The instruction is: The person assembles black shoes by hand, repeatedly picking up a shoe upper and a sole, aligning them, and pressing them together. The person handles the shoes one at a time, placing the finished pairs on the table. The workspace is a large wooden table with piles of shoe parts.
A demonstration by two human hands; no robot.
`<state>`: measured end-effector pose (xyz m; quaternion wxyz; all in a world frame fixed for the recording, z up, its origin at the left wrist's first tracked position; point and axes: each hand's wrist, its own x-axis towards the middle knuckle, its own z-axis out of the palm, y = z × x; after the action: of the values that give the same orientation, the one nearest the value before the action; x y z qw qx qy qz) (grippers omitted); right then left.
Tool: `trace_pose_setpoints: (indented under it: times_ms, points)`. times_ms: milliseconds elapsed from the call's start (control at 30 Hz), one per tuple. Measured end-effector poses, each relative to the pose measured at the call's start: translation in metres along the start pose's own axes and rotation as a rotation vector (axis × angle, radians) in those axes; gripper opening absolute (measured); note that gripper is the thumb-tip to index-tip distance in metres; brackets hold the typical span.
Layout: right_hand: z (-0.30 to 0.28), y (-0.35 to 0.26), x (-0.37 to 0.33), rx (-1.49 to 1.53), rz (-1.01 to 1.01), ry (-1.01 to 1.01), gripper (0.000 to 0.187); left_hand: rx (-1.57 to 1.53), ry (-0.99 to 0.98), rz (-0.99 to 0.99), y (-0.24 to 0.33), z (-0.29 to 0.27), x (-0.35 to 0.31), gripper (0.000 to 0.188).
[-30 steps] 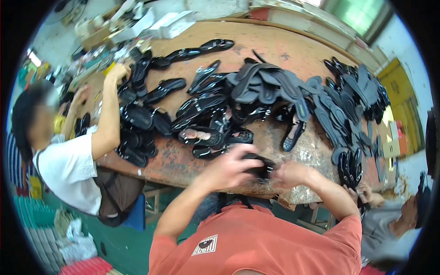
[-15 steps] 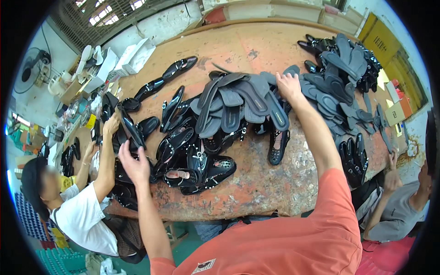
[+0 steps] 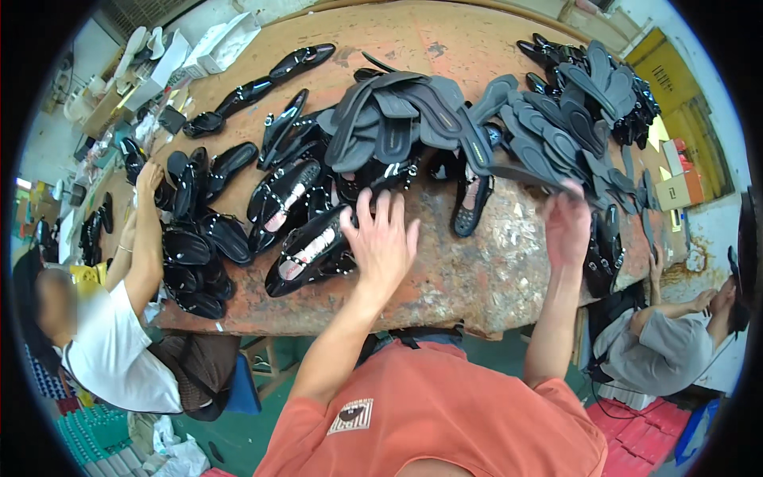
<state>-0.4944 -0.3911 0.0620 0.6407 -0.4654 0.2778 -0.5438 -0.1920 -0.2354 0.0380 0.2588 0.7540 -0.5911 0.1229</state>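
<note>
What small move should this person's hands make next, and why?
Probably close the left hand on the glossy black shoe beside its thumb. Its fingers are spread, with nothing gripped, and that shoe is nearest, its opening facing up. The right hand, though blurred, appears to hold a grey insole by one end, so the left seems the free one.

Before you on the surface (image 3: 485,274), a heap of insoles (image 3: 389,111) lies in the middle, partly on top of shoes (image 3: 388,173). More shoes (image 3: 278,191) spread to the heap's left; a single shoe (image 3: 473,211) points toward you from its near right side. Further insoles (image 3: 548,131) lie to its right, with a shoe group (image 3: 602,258) nearer you.
</note>
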Motion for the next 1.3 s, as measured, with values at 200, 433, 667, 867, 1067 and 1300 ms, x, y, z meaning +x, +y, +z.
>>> trace_pose_setpoints:
  times_ms: [200, 433, 667, 867, 1067, 1300]
  points:
    - [0.022, -0.011, -0.082, 0.004, 0.004, 0.318, 0.033, -0.237, 0.056, 0.064, 0.038, 0.052, 0.012, 0.064]
    - [0.011, 0.034, -0.111, 0.513, 0.452, 0.119, 0.034, -0.752, -0.203, -0.263, 0.035, 0.068, 0.01, 0.027]
    - [0.007, 0.051, -0.118, -0.476, 0.424, -0.327, 0.034, -0.681, -0.356, -0.328, -0.053, -0.016, -0.122, 0.02]
    - [0.085, 0.026, -0.074, -1.383, -0.319, -1.14, 0.025, -0.711, -0.256, -0.385, -0.075, -0.016, -0.146, 0.019]
    - [0.132, 0.074, -0.077, -1.216, -0.368, -1.257, 0.024, -0.559, -0.128, -0.868, -0.082, -0.046, -0.181, 0.031]
    - [0.157, 0.104, -0.094, -1.121, -0.273, -1.298, 0.021, -1.08, -0.222, -1.151, -0.062, -0.058, -0.199, 0.053]
